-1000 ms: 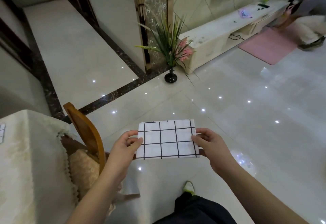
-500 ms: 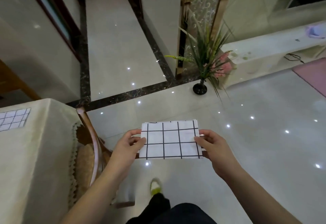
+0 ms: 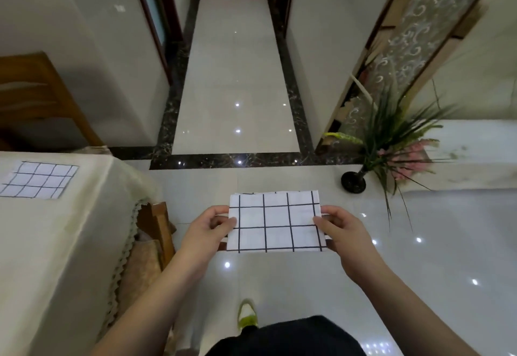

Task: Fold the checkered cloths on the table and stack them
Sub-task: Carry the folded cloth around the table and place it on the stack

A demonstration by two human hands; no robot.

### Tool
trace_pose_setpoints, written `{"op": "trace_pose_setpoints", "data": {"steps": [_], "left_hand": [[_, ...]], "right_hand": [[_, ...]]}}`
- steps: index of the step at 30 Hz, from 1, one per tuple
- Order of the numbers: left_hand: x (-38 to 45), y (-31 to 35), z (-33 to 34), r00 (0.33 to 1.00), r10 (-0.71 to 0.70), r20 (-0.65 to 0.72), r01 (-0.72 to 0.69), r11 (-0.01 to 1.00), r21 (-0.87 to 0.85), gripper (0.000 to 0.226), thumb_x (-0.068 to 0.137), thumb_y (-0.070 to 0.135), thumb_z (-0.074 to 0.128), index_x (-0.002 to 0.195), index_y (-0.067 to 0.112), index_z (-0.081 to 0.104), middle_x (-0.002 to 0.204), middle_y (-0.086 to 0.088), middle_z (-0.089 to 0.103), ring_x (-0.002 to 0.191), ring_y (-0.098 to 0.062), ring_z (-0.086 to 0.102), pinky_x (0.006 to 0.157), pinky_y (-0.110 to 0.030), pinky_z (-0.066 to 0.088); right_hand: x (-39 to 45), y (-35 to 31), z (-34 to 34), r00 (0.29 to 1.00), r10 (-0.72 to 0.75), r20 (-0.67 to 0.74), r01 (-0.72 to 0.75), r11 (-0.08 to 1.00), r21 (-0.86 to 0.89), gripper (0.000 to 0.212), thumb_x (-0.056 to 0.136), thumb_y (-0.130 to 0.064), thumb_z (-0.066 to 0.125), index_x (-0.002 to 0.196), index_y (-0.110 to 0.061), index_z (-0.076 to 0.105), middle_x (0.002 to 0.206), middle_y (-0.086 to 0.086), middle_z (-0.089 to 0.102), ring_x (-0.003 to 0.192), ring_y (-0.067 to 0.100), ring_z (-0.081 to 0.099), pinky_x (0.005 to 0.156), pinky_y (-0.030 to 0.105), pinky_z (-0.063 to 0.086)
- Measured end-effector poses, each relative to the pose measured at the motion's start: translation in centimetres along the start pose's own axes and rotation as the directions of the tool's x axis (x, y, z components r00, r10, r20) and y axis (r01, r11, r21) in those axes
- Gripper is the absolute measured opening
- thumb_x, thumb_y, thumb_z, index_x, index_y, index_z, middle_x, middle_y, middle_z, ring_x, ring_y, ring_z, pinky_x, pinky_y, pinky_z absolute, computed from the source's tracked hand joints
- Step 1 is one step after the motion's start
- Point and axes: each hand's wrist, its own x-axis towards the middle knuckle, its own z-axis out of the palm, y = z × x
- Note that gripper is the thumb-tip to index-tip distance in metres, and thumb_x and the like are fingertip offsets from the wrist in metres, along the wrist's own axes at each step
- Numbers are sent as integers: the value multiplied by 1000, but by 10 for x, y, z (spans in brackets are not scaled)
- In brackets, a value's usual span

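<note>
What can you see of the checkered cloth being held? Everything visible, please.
The held checkered cloth is white with a thin dark grid, looks like soft woven fabric, and is folded into a flat, neat rectangle with layered edges showing along its far side. It is held roughly level in the air above the glossy floor, to the right of the table. The left hand pinches its left edge and the right hand pinches its right edge, thumbs on top. Nothing else touches it.

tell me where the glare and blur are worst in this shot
Head view: ceiling lights mirror as bright dots on the glossy floor; the potted plant at right is smeared; wide-angle bending tilts the doorframes inward; the folded cloth, held in the left hand and right hand, stays sharp.
</note>
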Motion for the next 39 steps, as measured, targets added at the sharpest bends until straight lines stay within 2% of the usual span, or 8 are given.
{"op": "trace_pose_setpoints", "data": {"steps": [6,14,19,23,26,29,36,39], "left_hand": [[46,25,-21,995,3,-99,-7,999,-42,26,92,20,64,118,21,63,103,-10,71,97,-27,68,93,-50,53],[120,55,-29,977,-21,-213,0,995,-97,22,92,22,66,113,25,64,98,-8,72,94,-26,70,93,-53,53],[171,85,-28,947,-69,-315,22,988,-151,27,85,32,72,111,33,64,102,-10,70,100,-33,67,97,-58,48],[202,114,-29,920,-68,-386,-17,977,-213,23,91,18,66,114,24,62,102,-15,70,92,-30,70,79,-41,57],[217,129,-37,896,-59,-440,-48,972,-230,24,92,16,64,115,21,61,102,-16,70,91,-29,70,69,-29,54],[230,136,-51,872,-78,-483,-62,961,-268,21,92,13,64,112,20,64,100,-19,69,85,-27,70,64,-27,55],[271,130,-110,816,-118,-566,-83,945,-316,23,93,14,64,116,17,63,101,-19,70,82,-32,67,72,-44,47],[288,131,-144,805,-110,-583,-101,943,-318,25,93,14,63,117,19,61,105,-20,69,91,-38,68,78,-49,53]], "right_hand": [[60,-32,35,995,-1,96,5,999,-44,16,90,-10,66,105,-16,65,87,5,67,76,15,63,59,23,49],[170,-61,63,977,4,214,6,999,-43,18,88,-14,69,106,-20,67,99,14,69,92,27,67,74,37,53],[249,-101,79,952,17,307,6,997,-73,18,83,-21,74,99,-29,70,97,8,70,99,31,66,85,47,52],[298,-142,99,917,7,398,29,996,-83,22,78,-26,76,99,-28,71,103,11,69,102,33,65,89,53,51],[325,-159,121,896,9,444,37,995,-95,20,82,-20,75,100,-26,70,102,8,69,95,24,67,74,38,54],[342,-172,147,875,26,484,14,997,-79,18,87,-10,70,102,-20,67,94,2,68,82,15,66,61,21,49],[385,-193,231,816,76,573,20,987,-159,17,88,-9,69,103,-18,67,88,2,67,69,11,62,62,24,48],[398,-204,275,800,75,595,65,976,-210,18,88,-11,69,105,-18,66,84,0,65,55,3,57,51,18,43]]}}
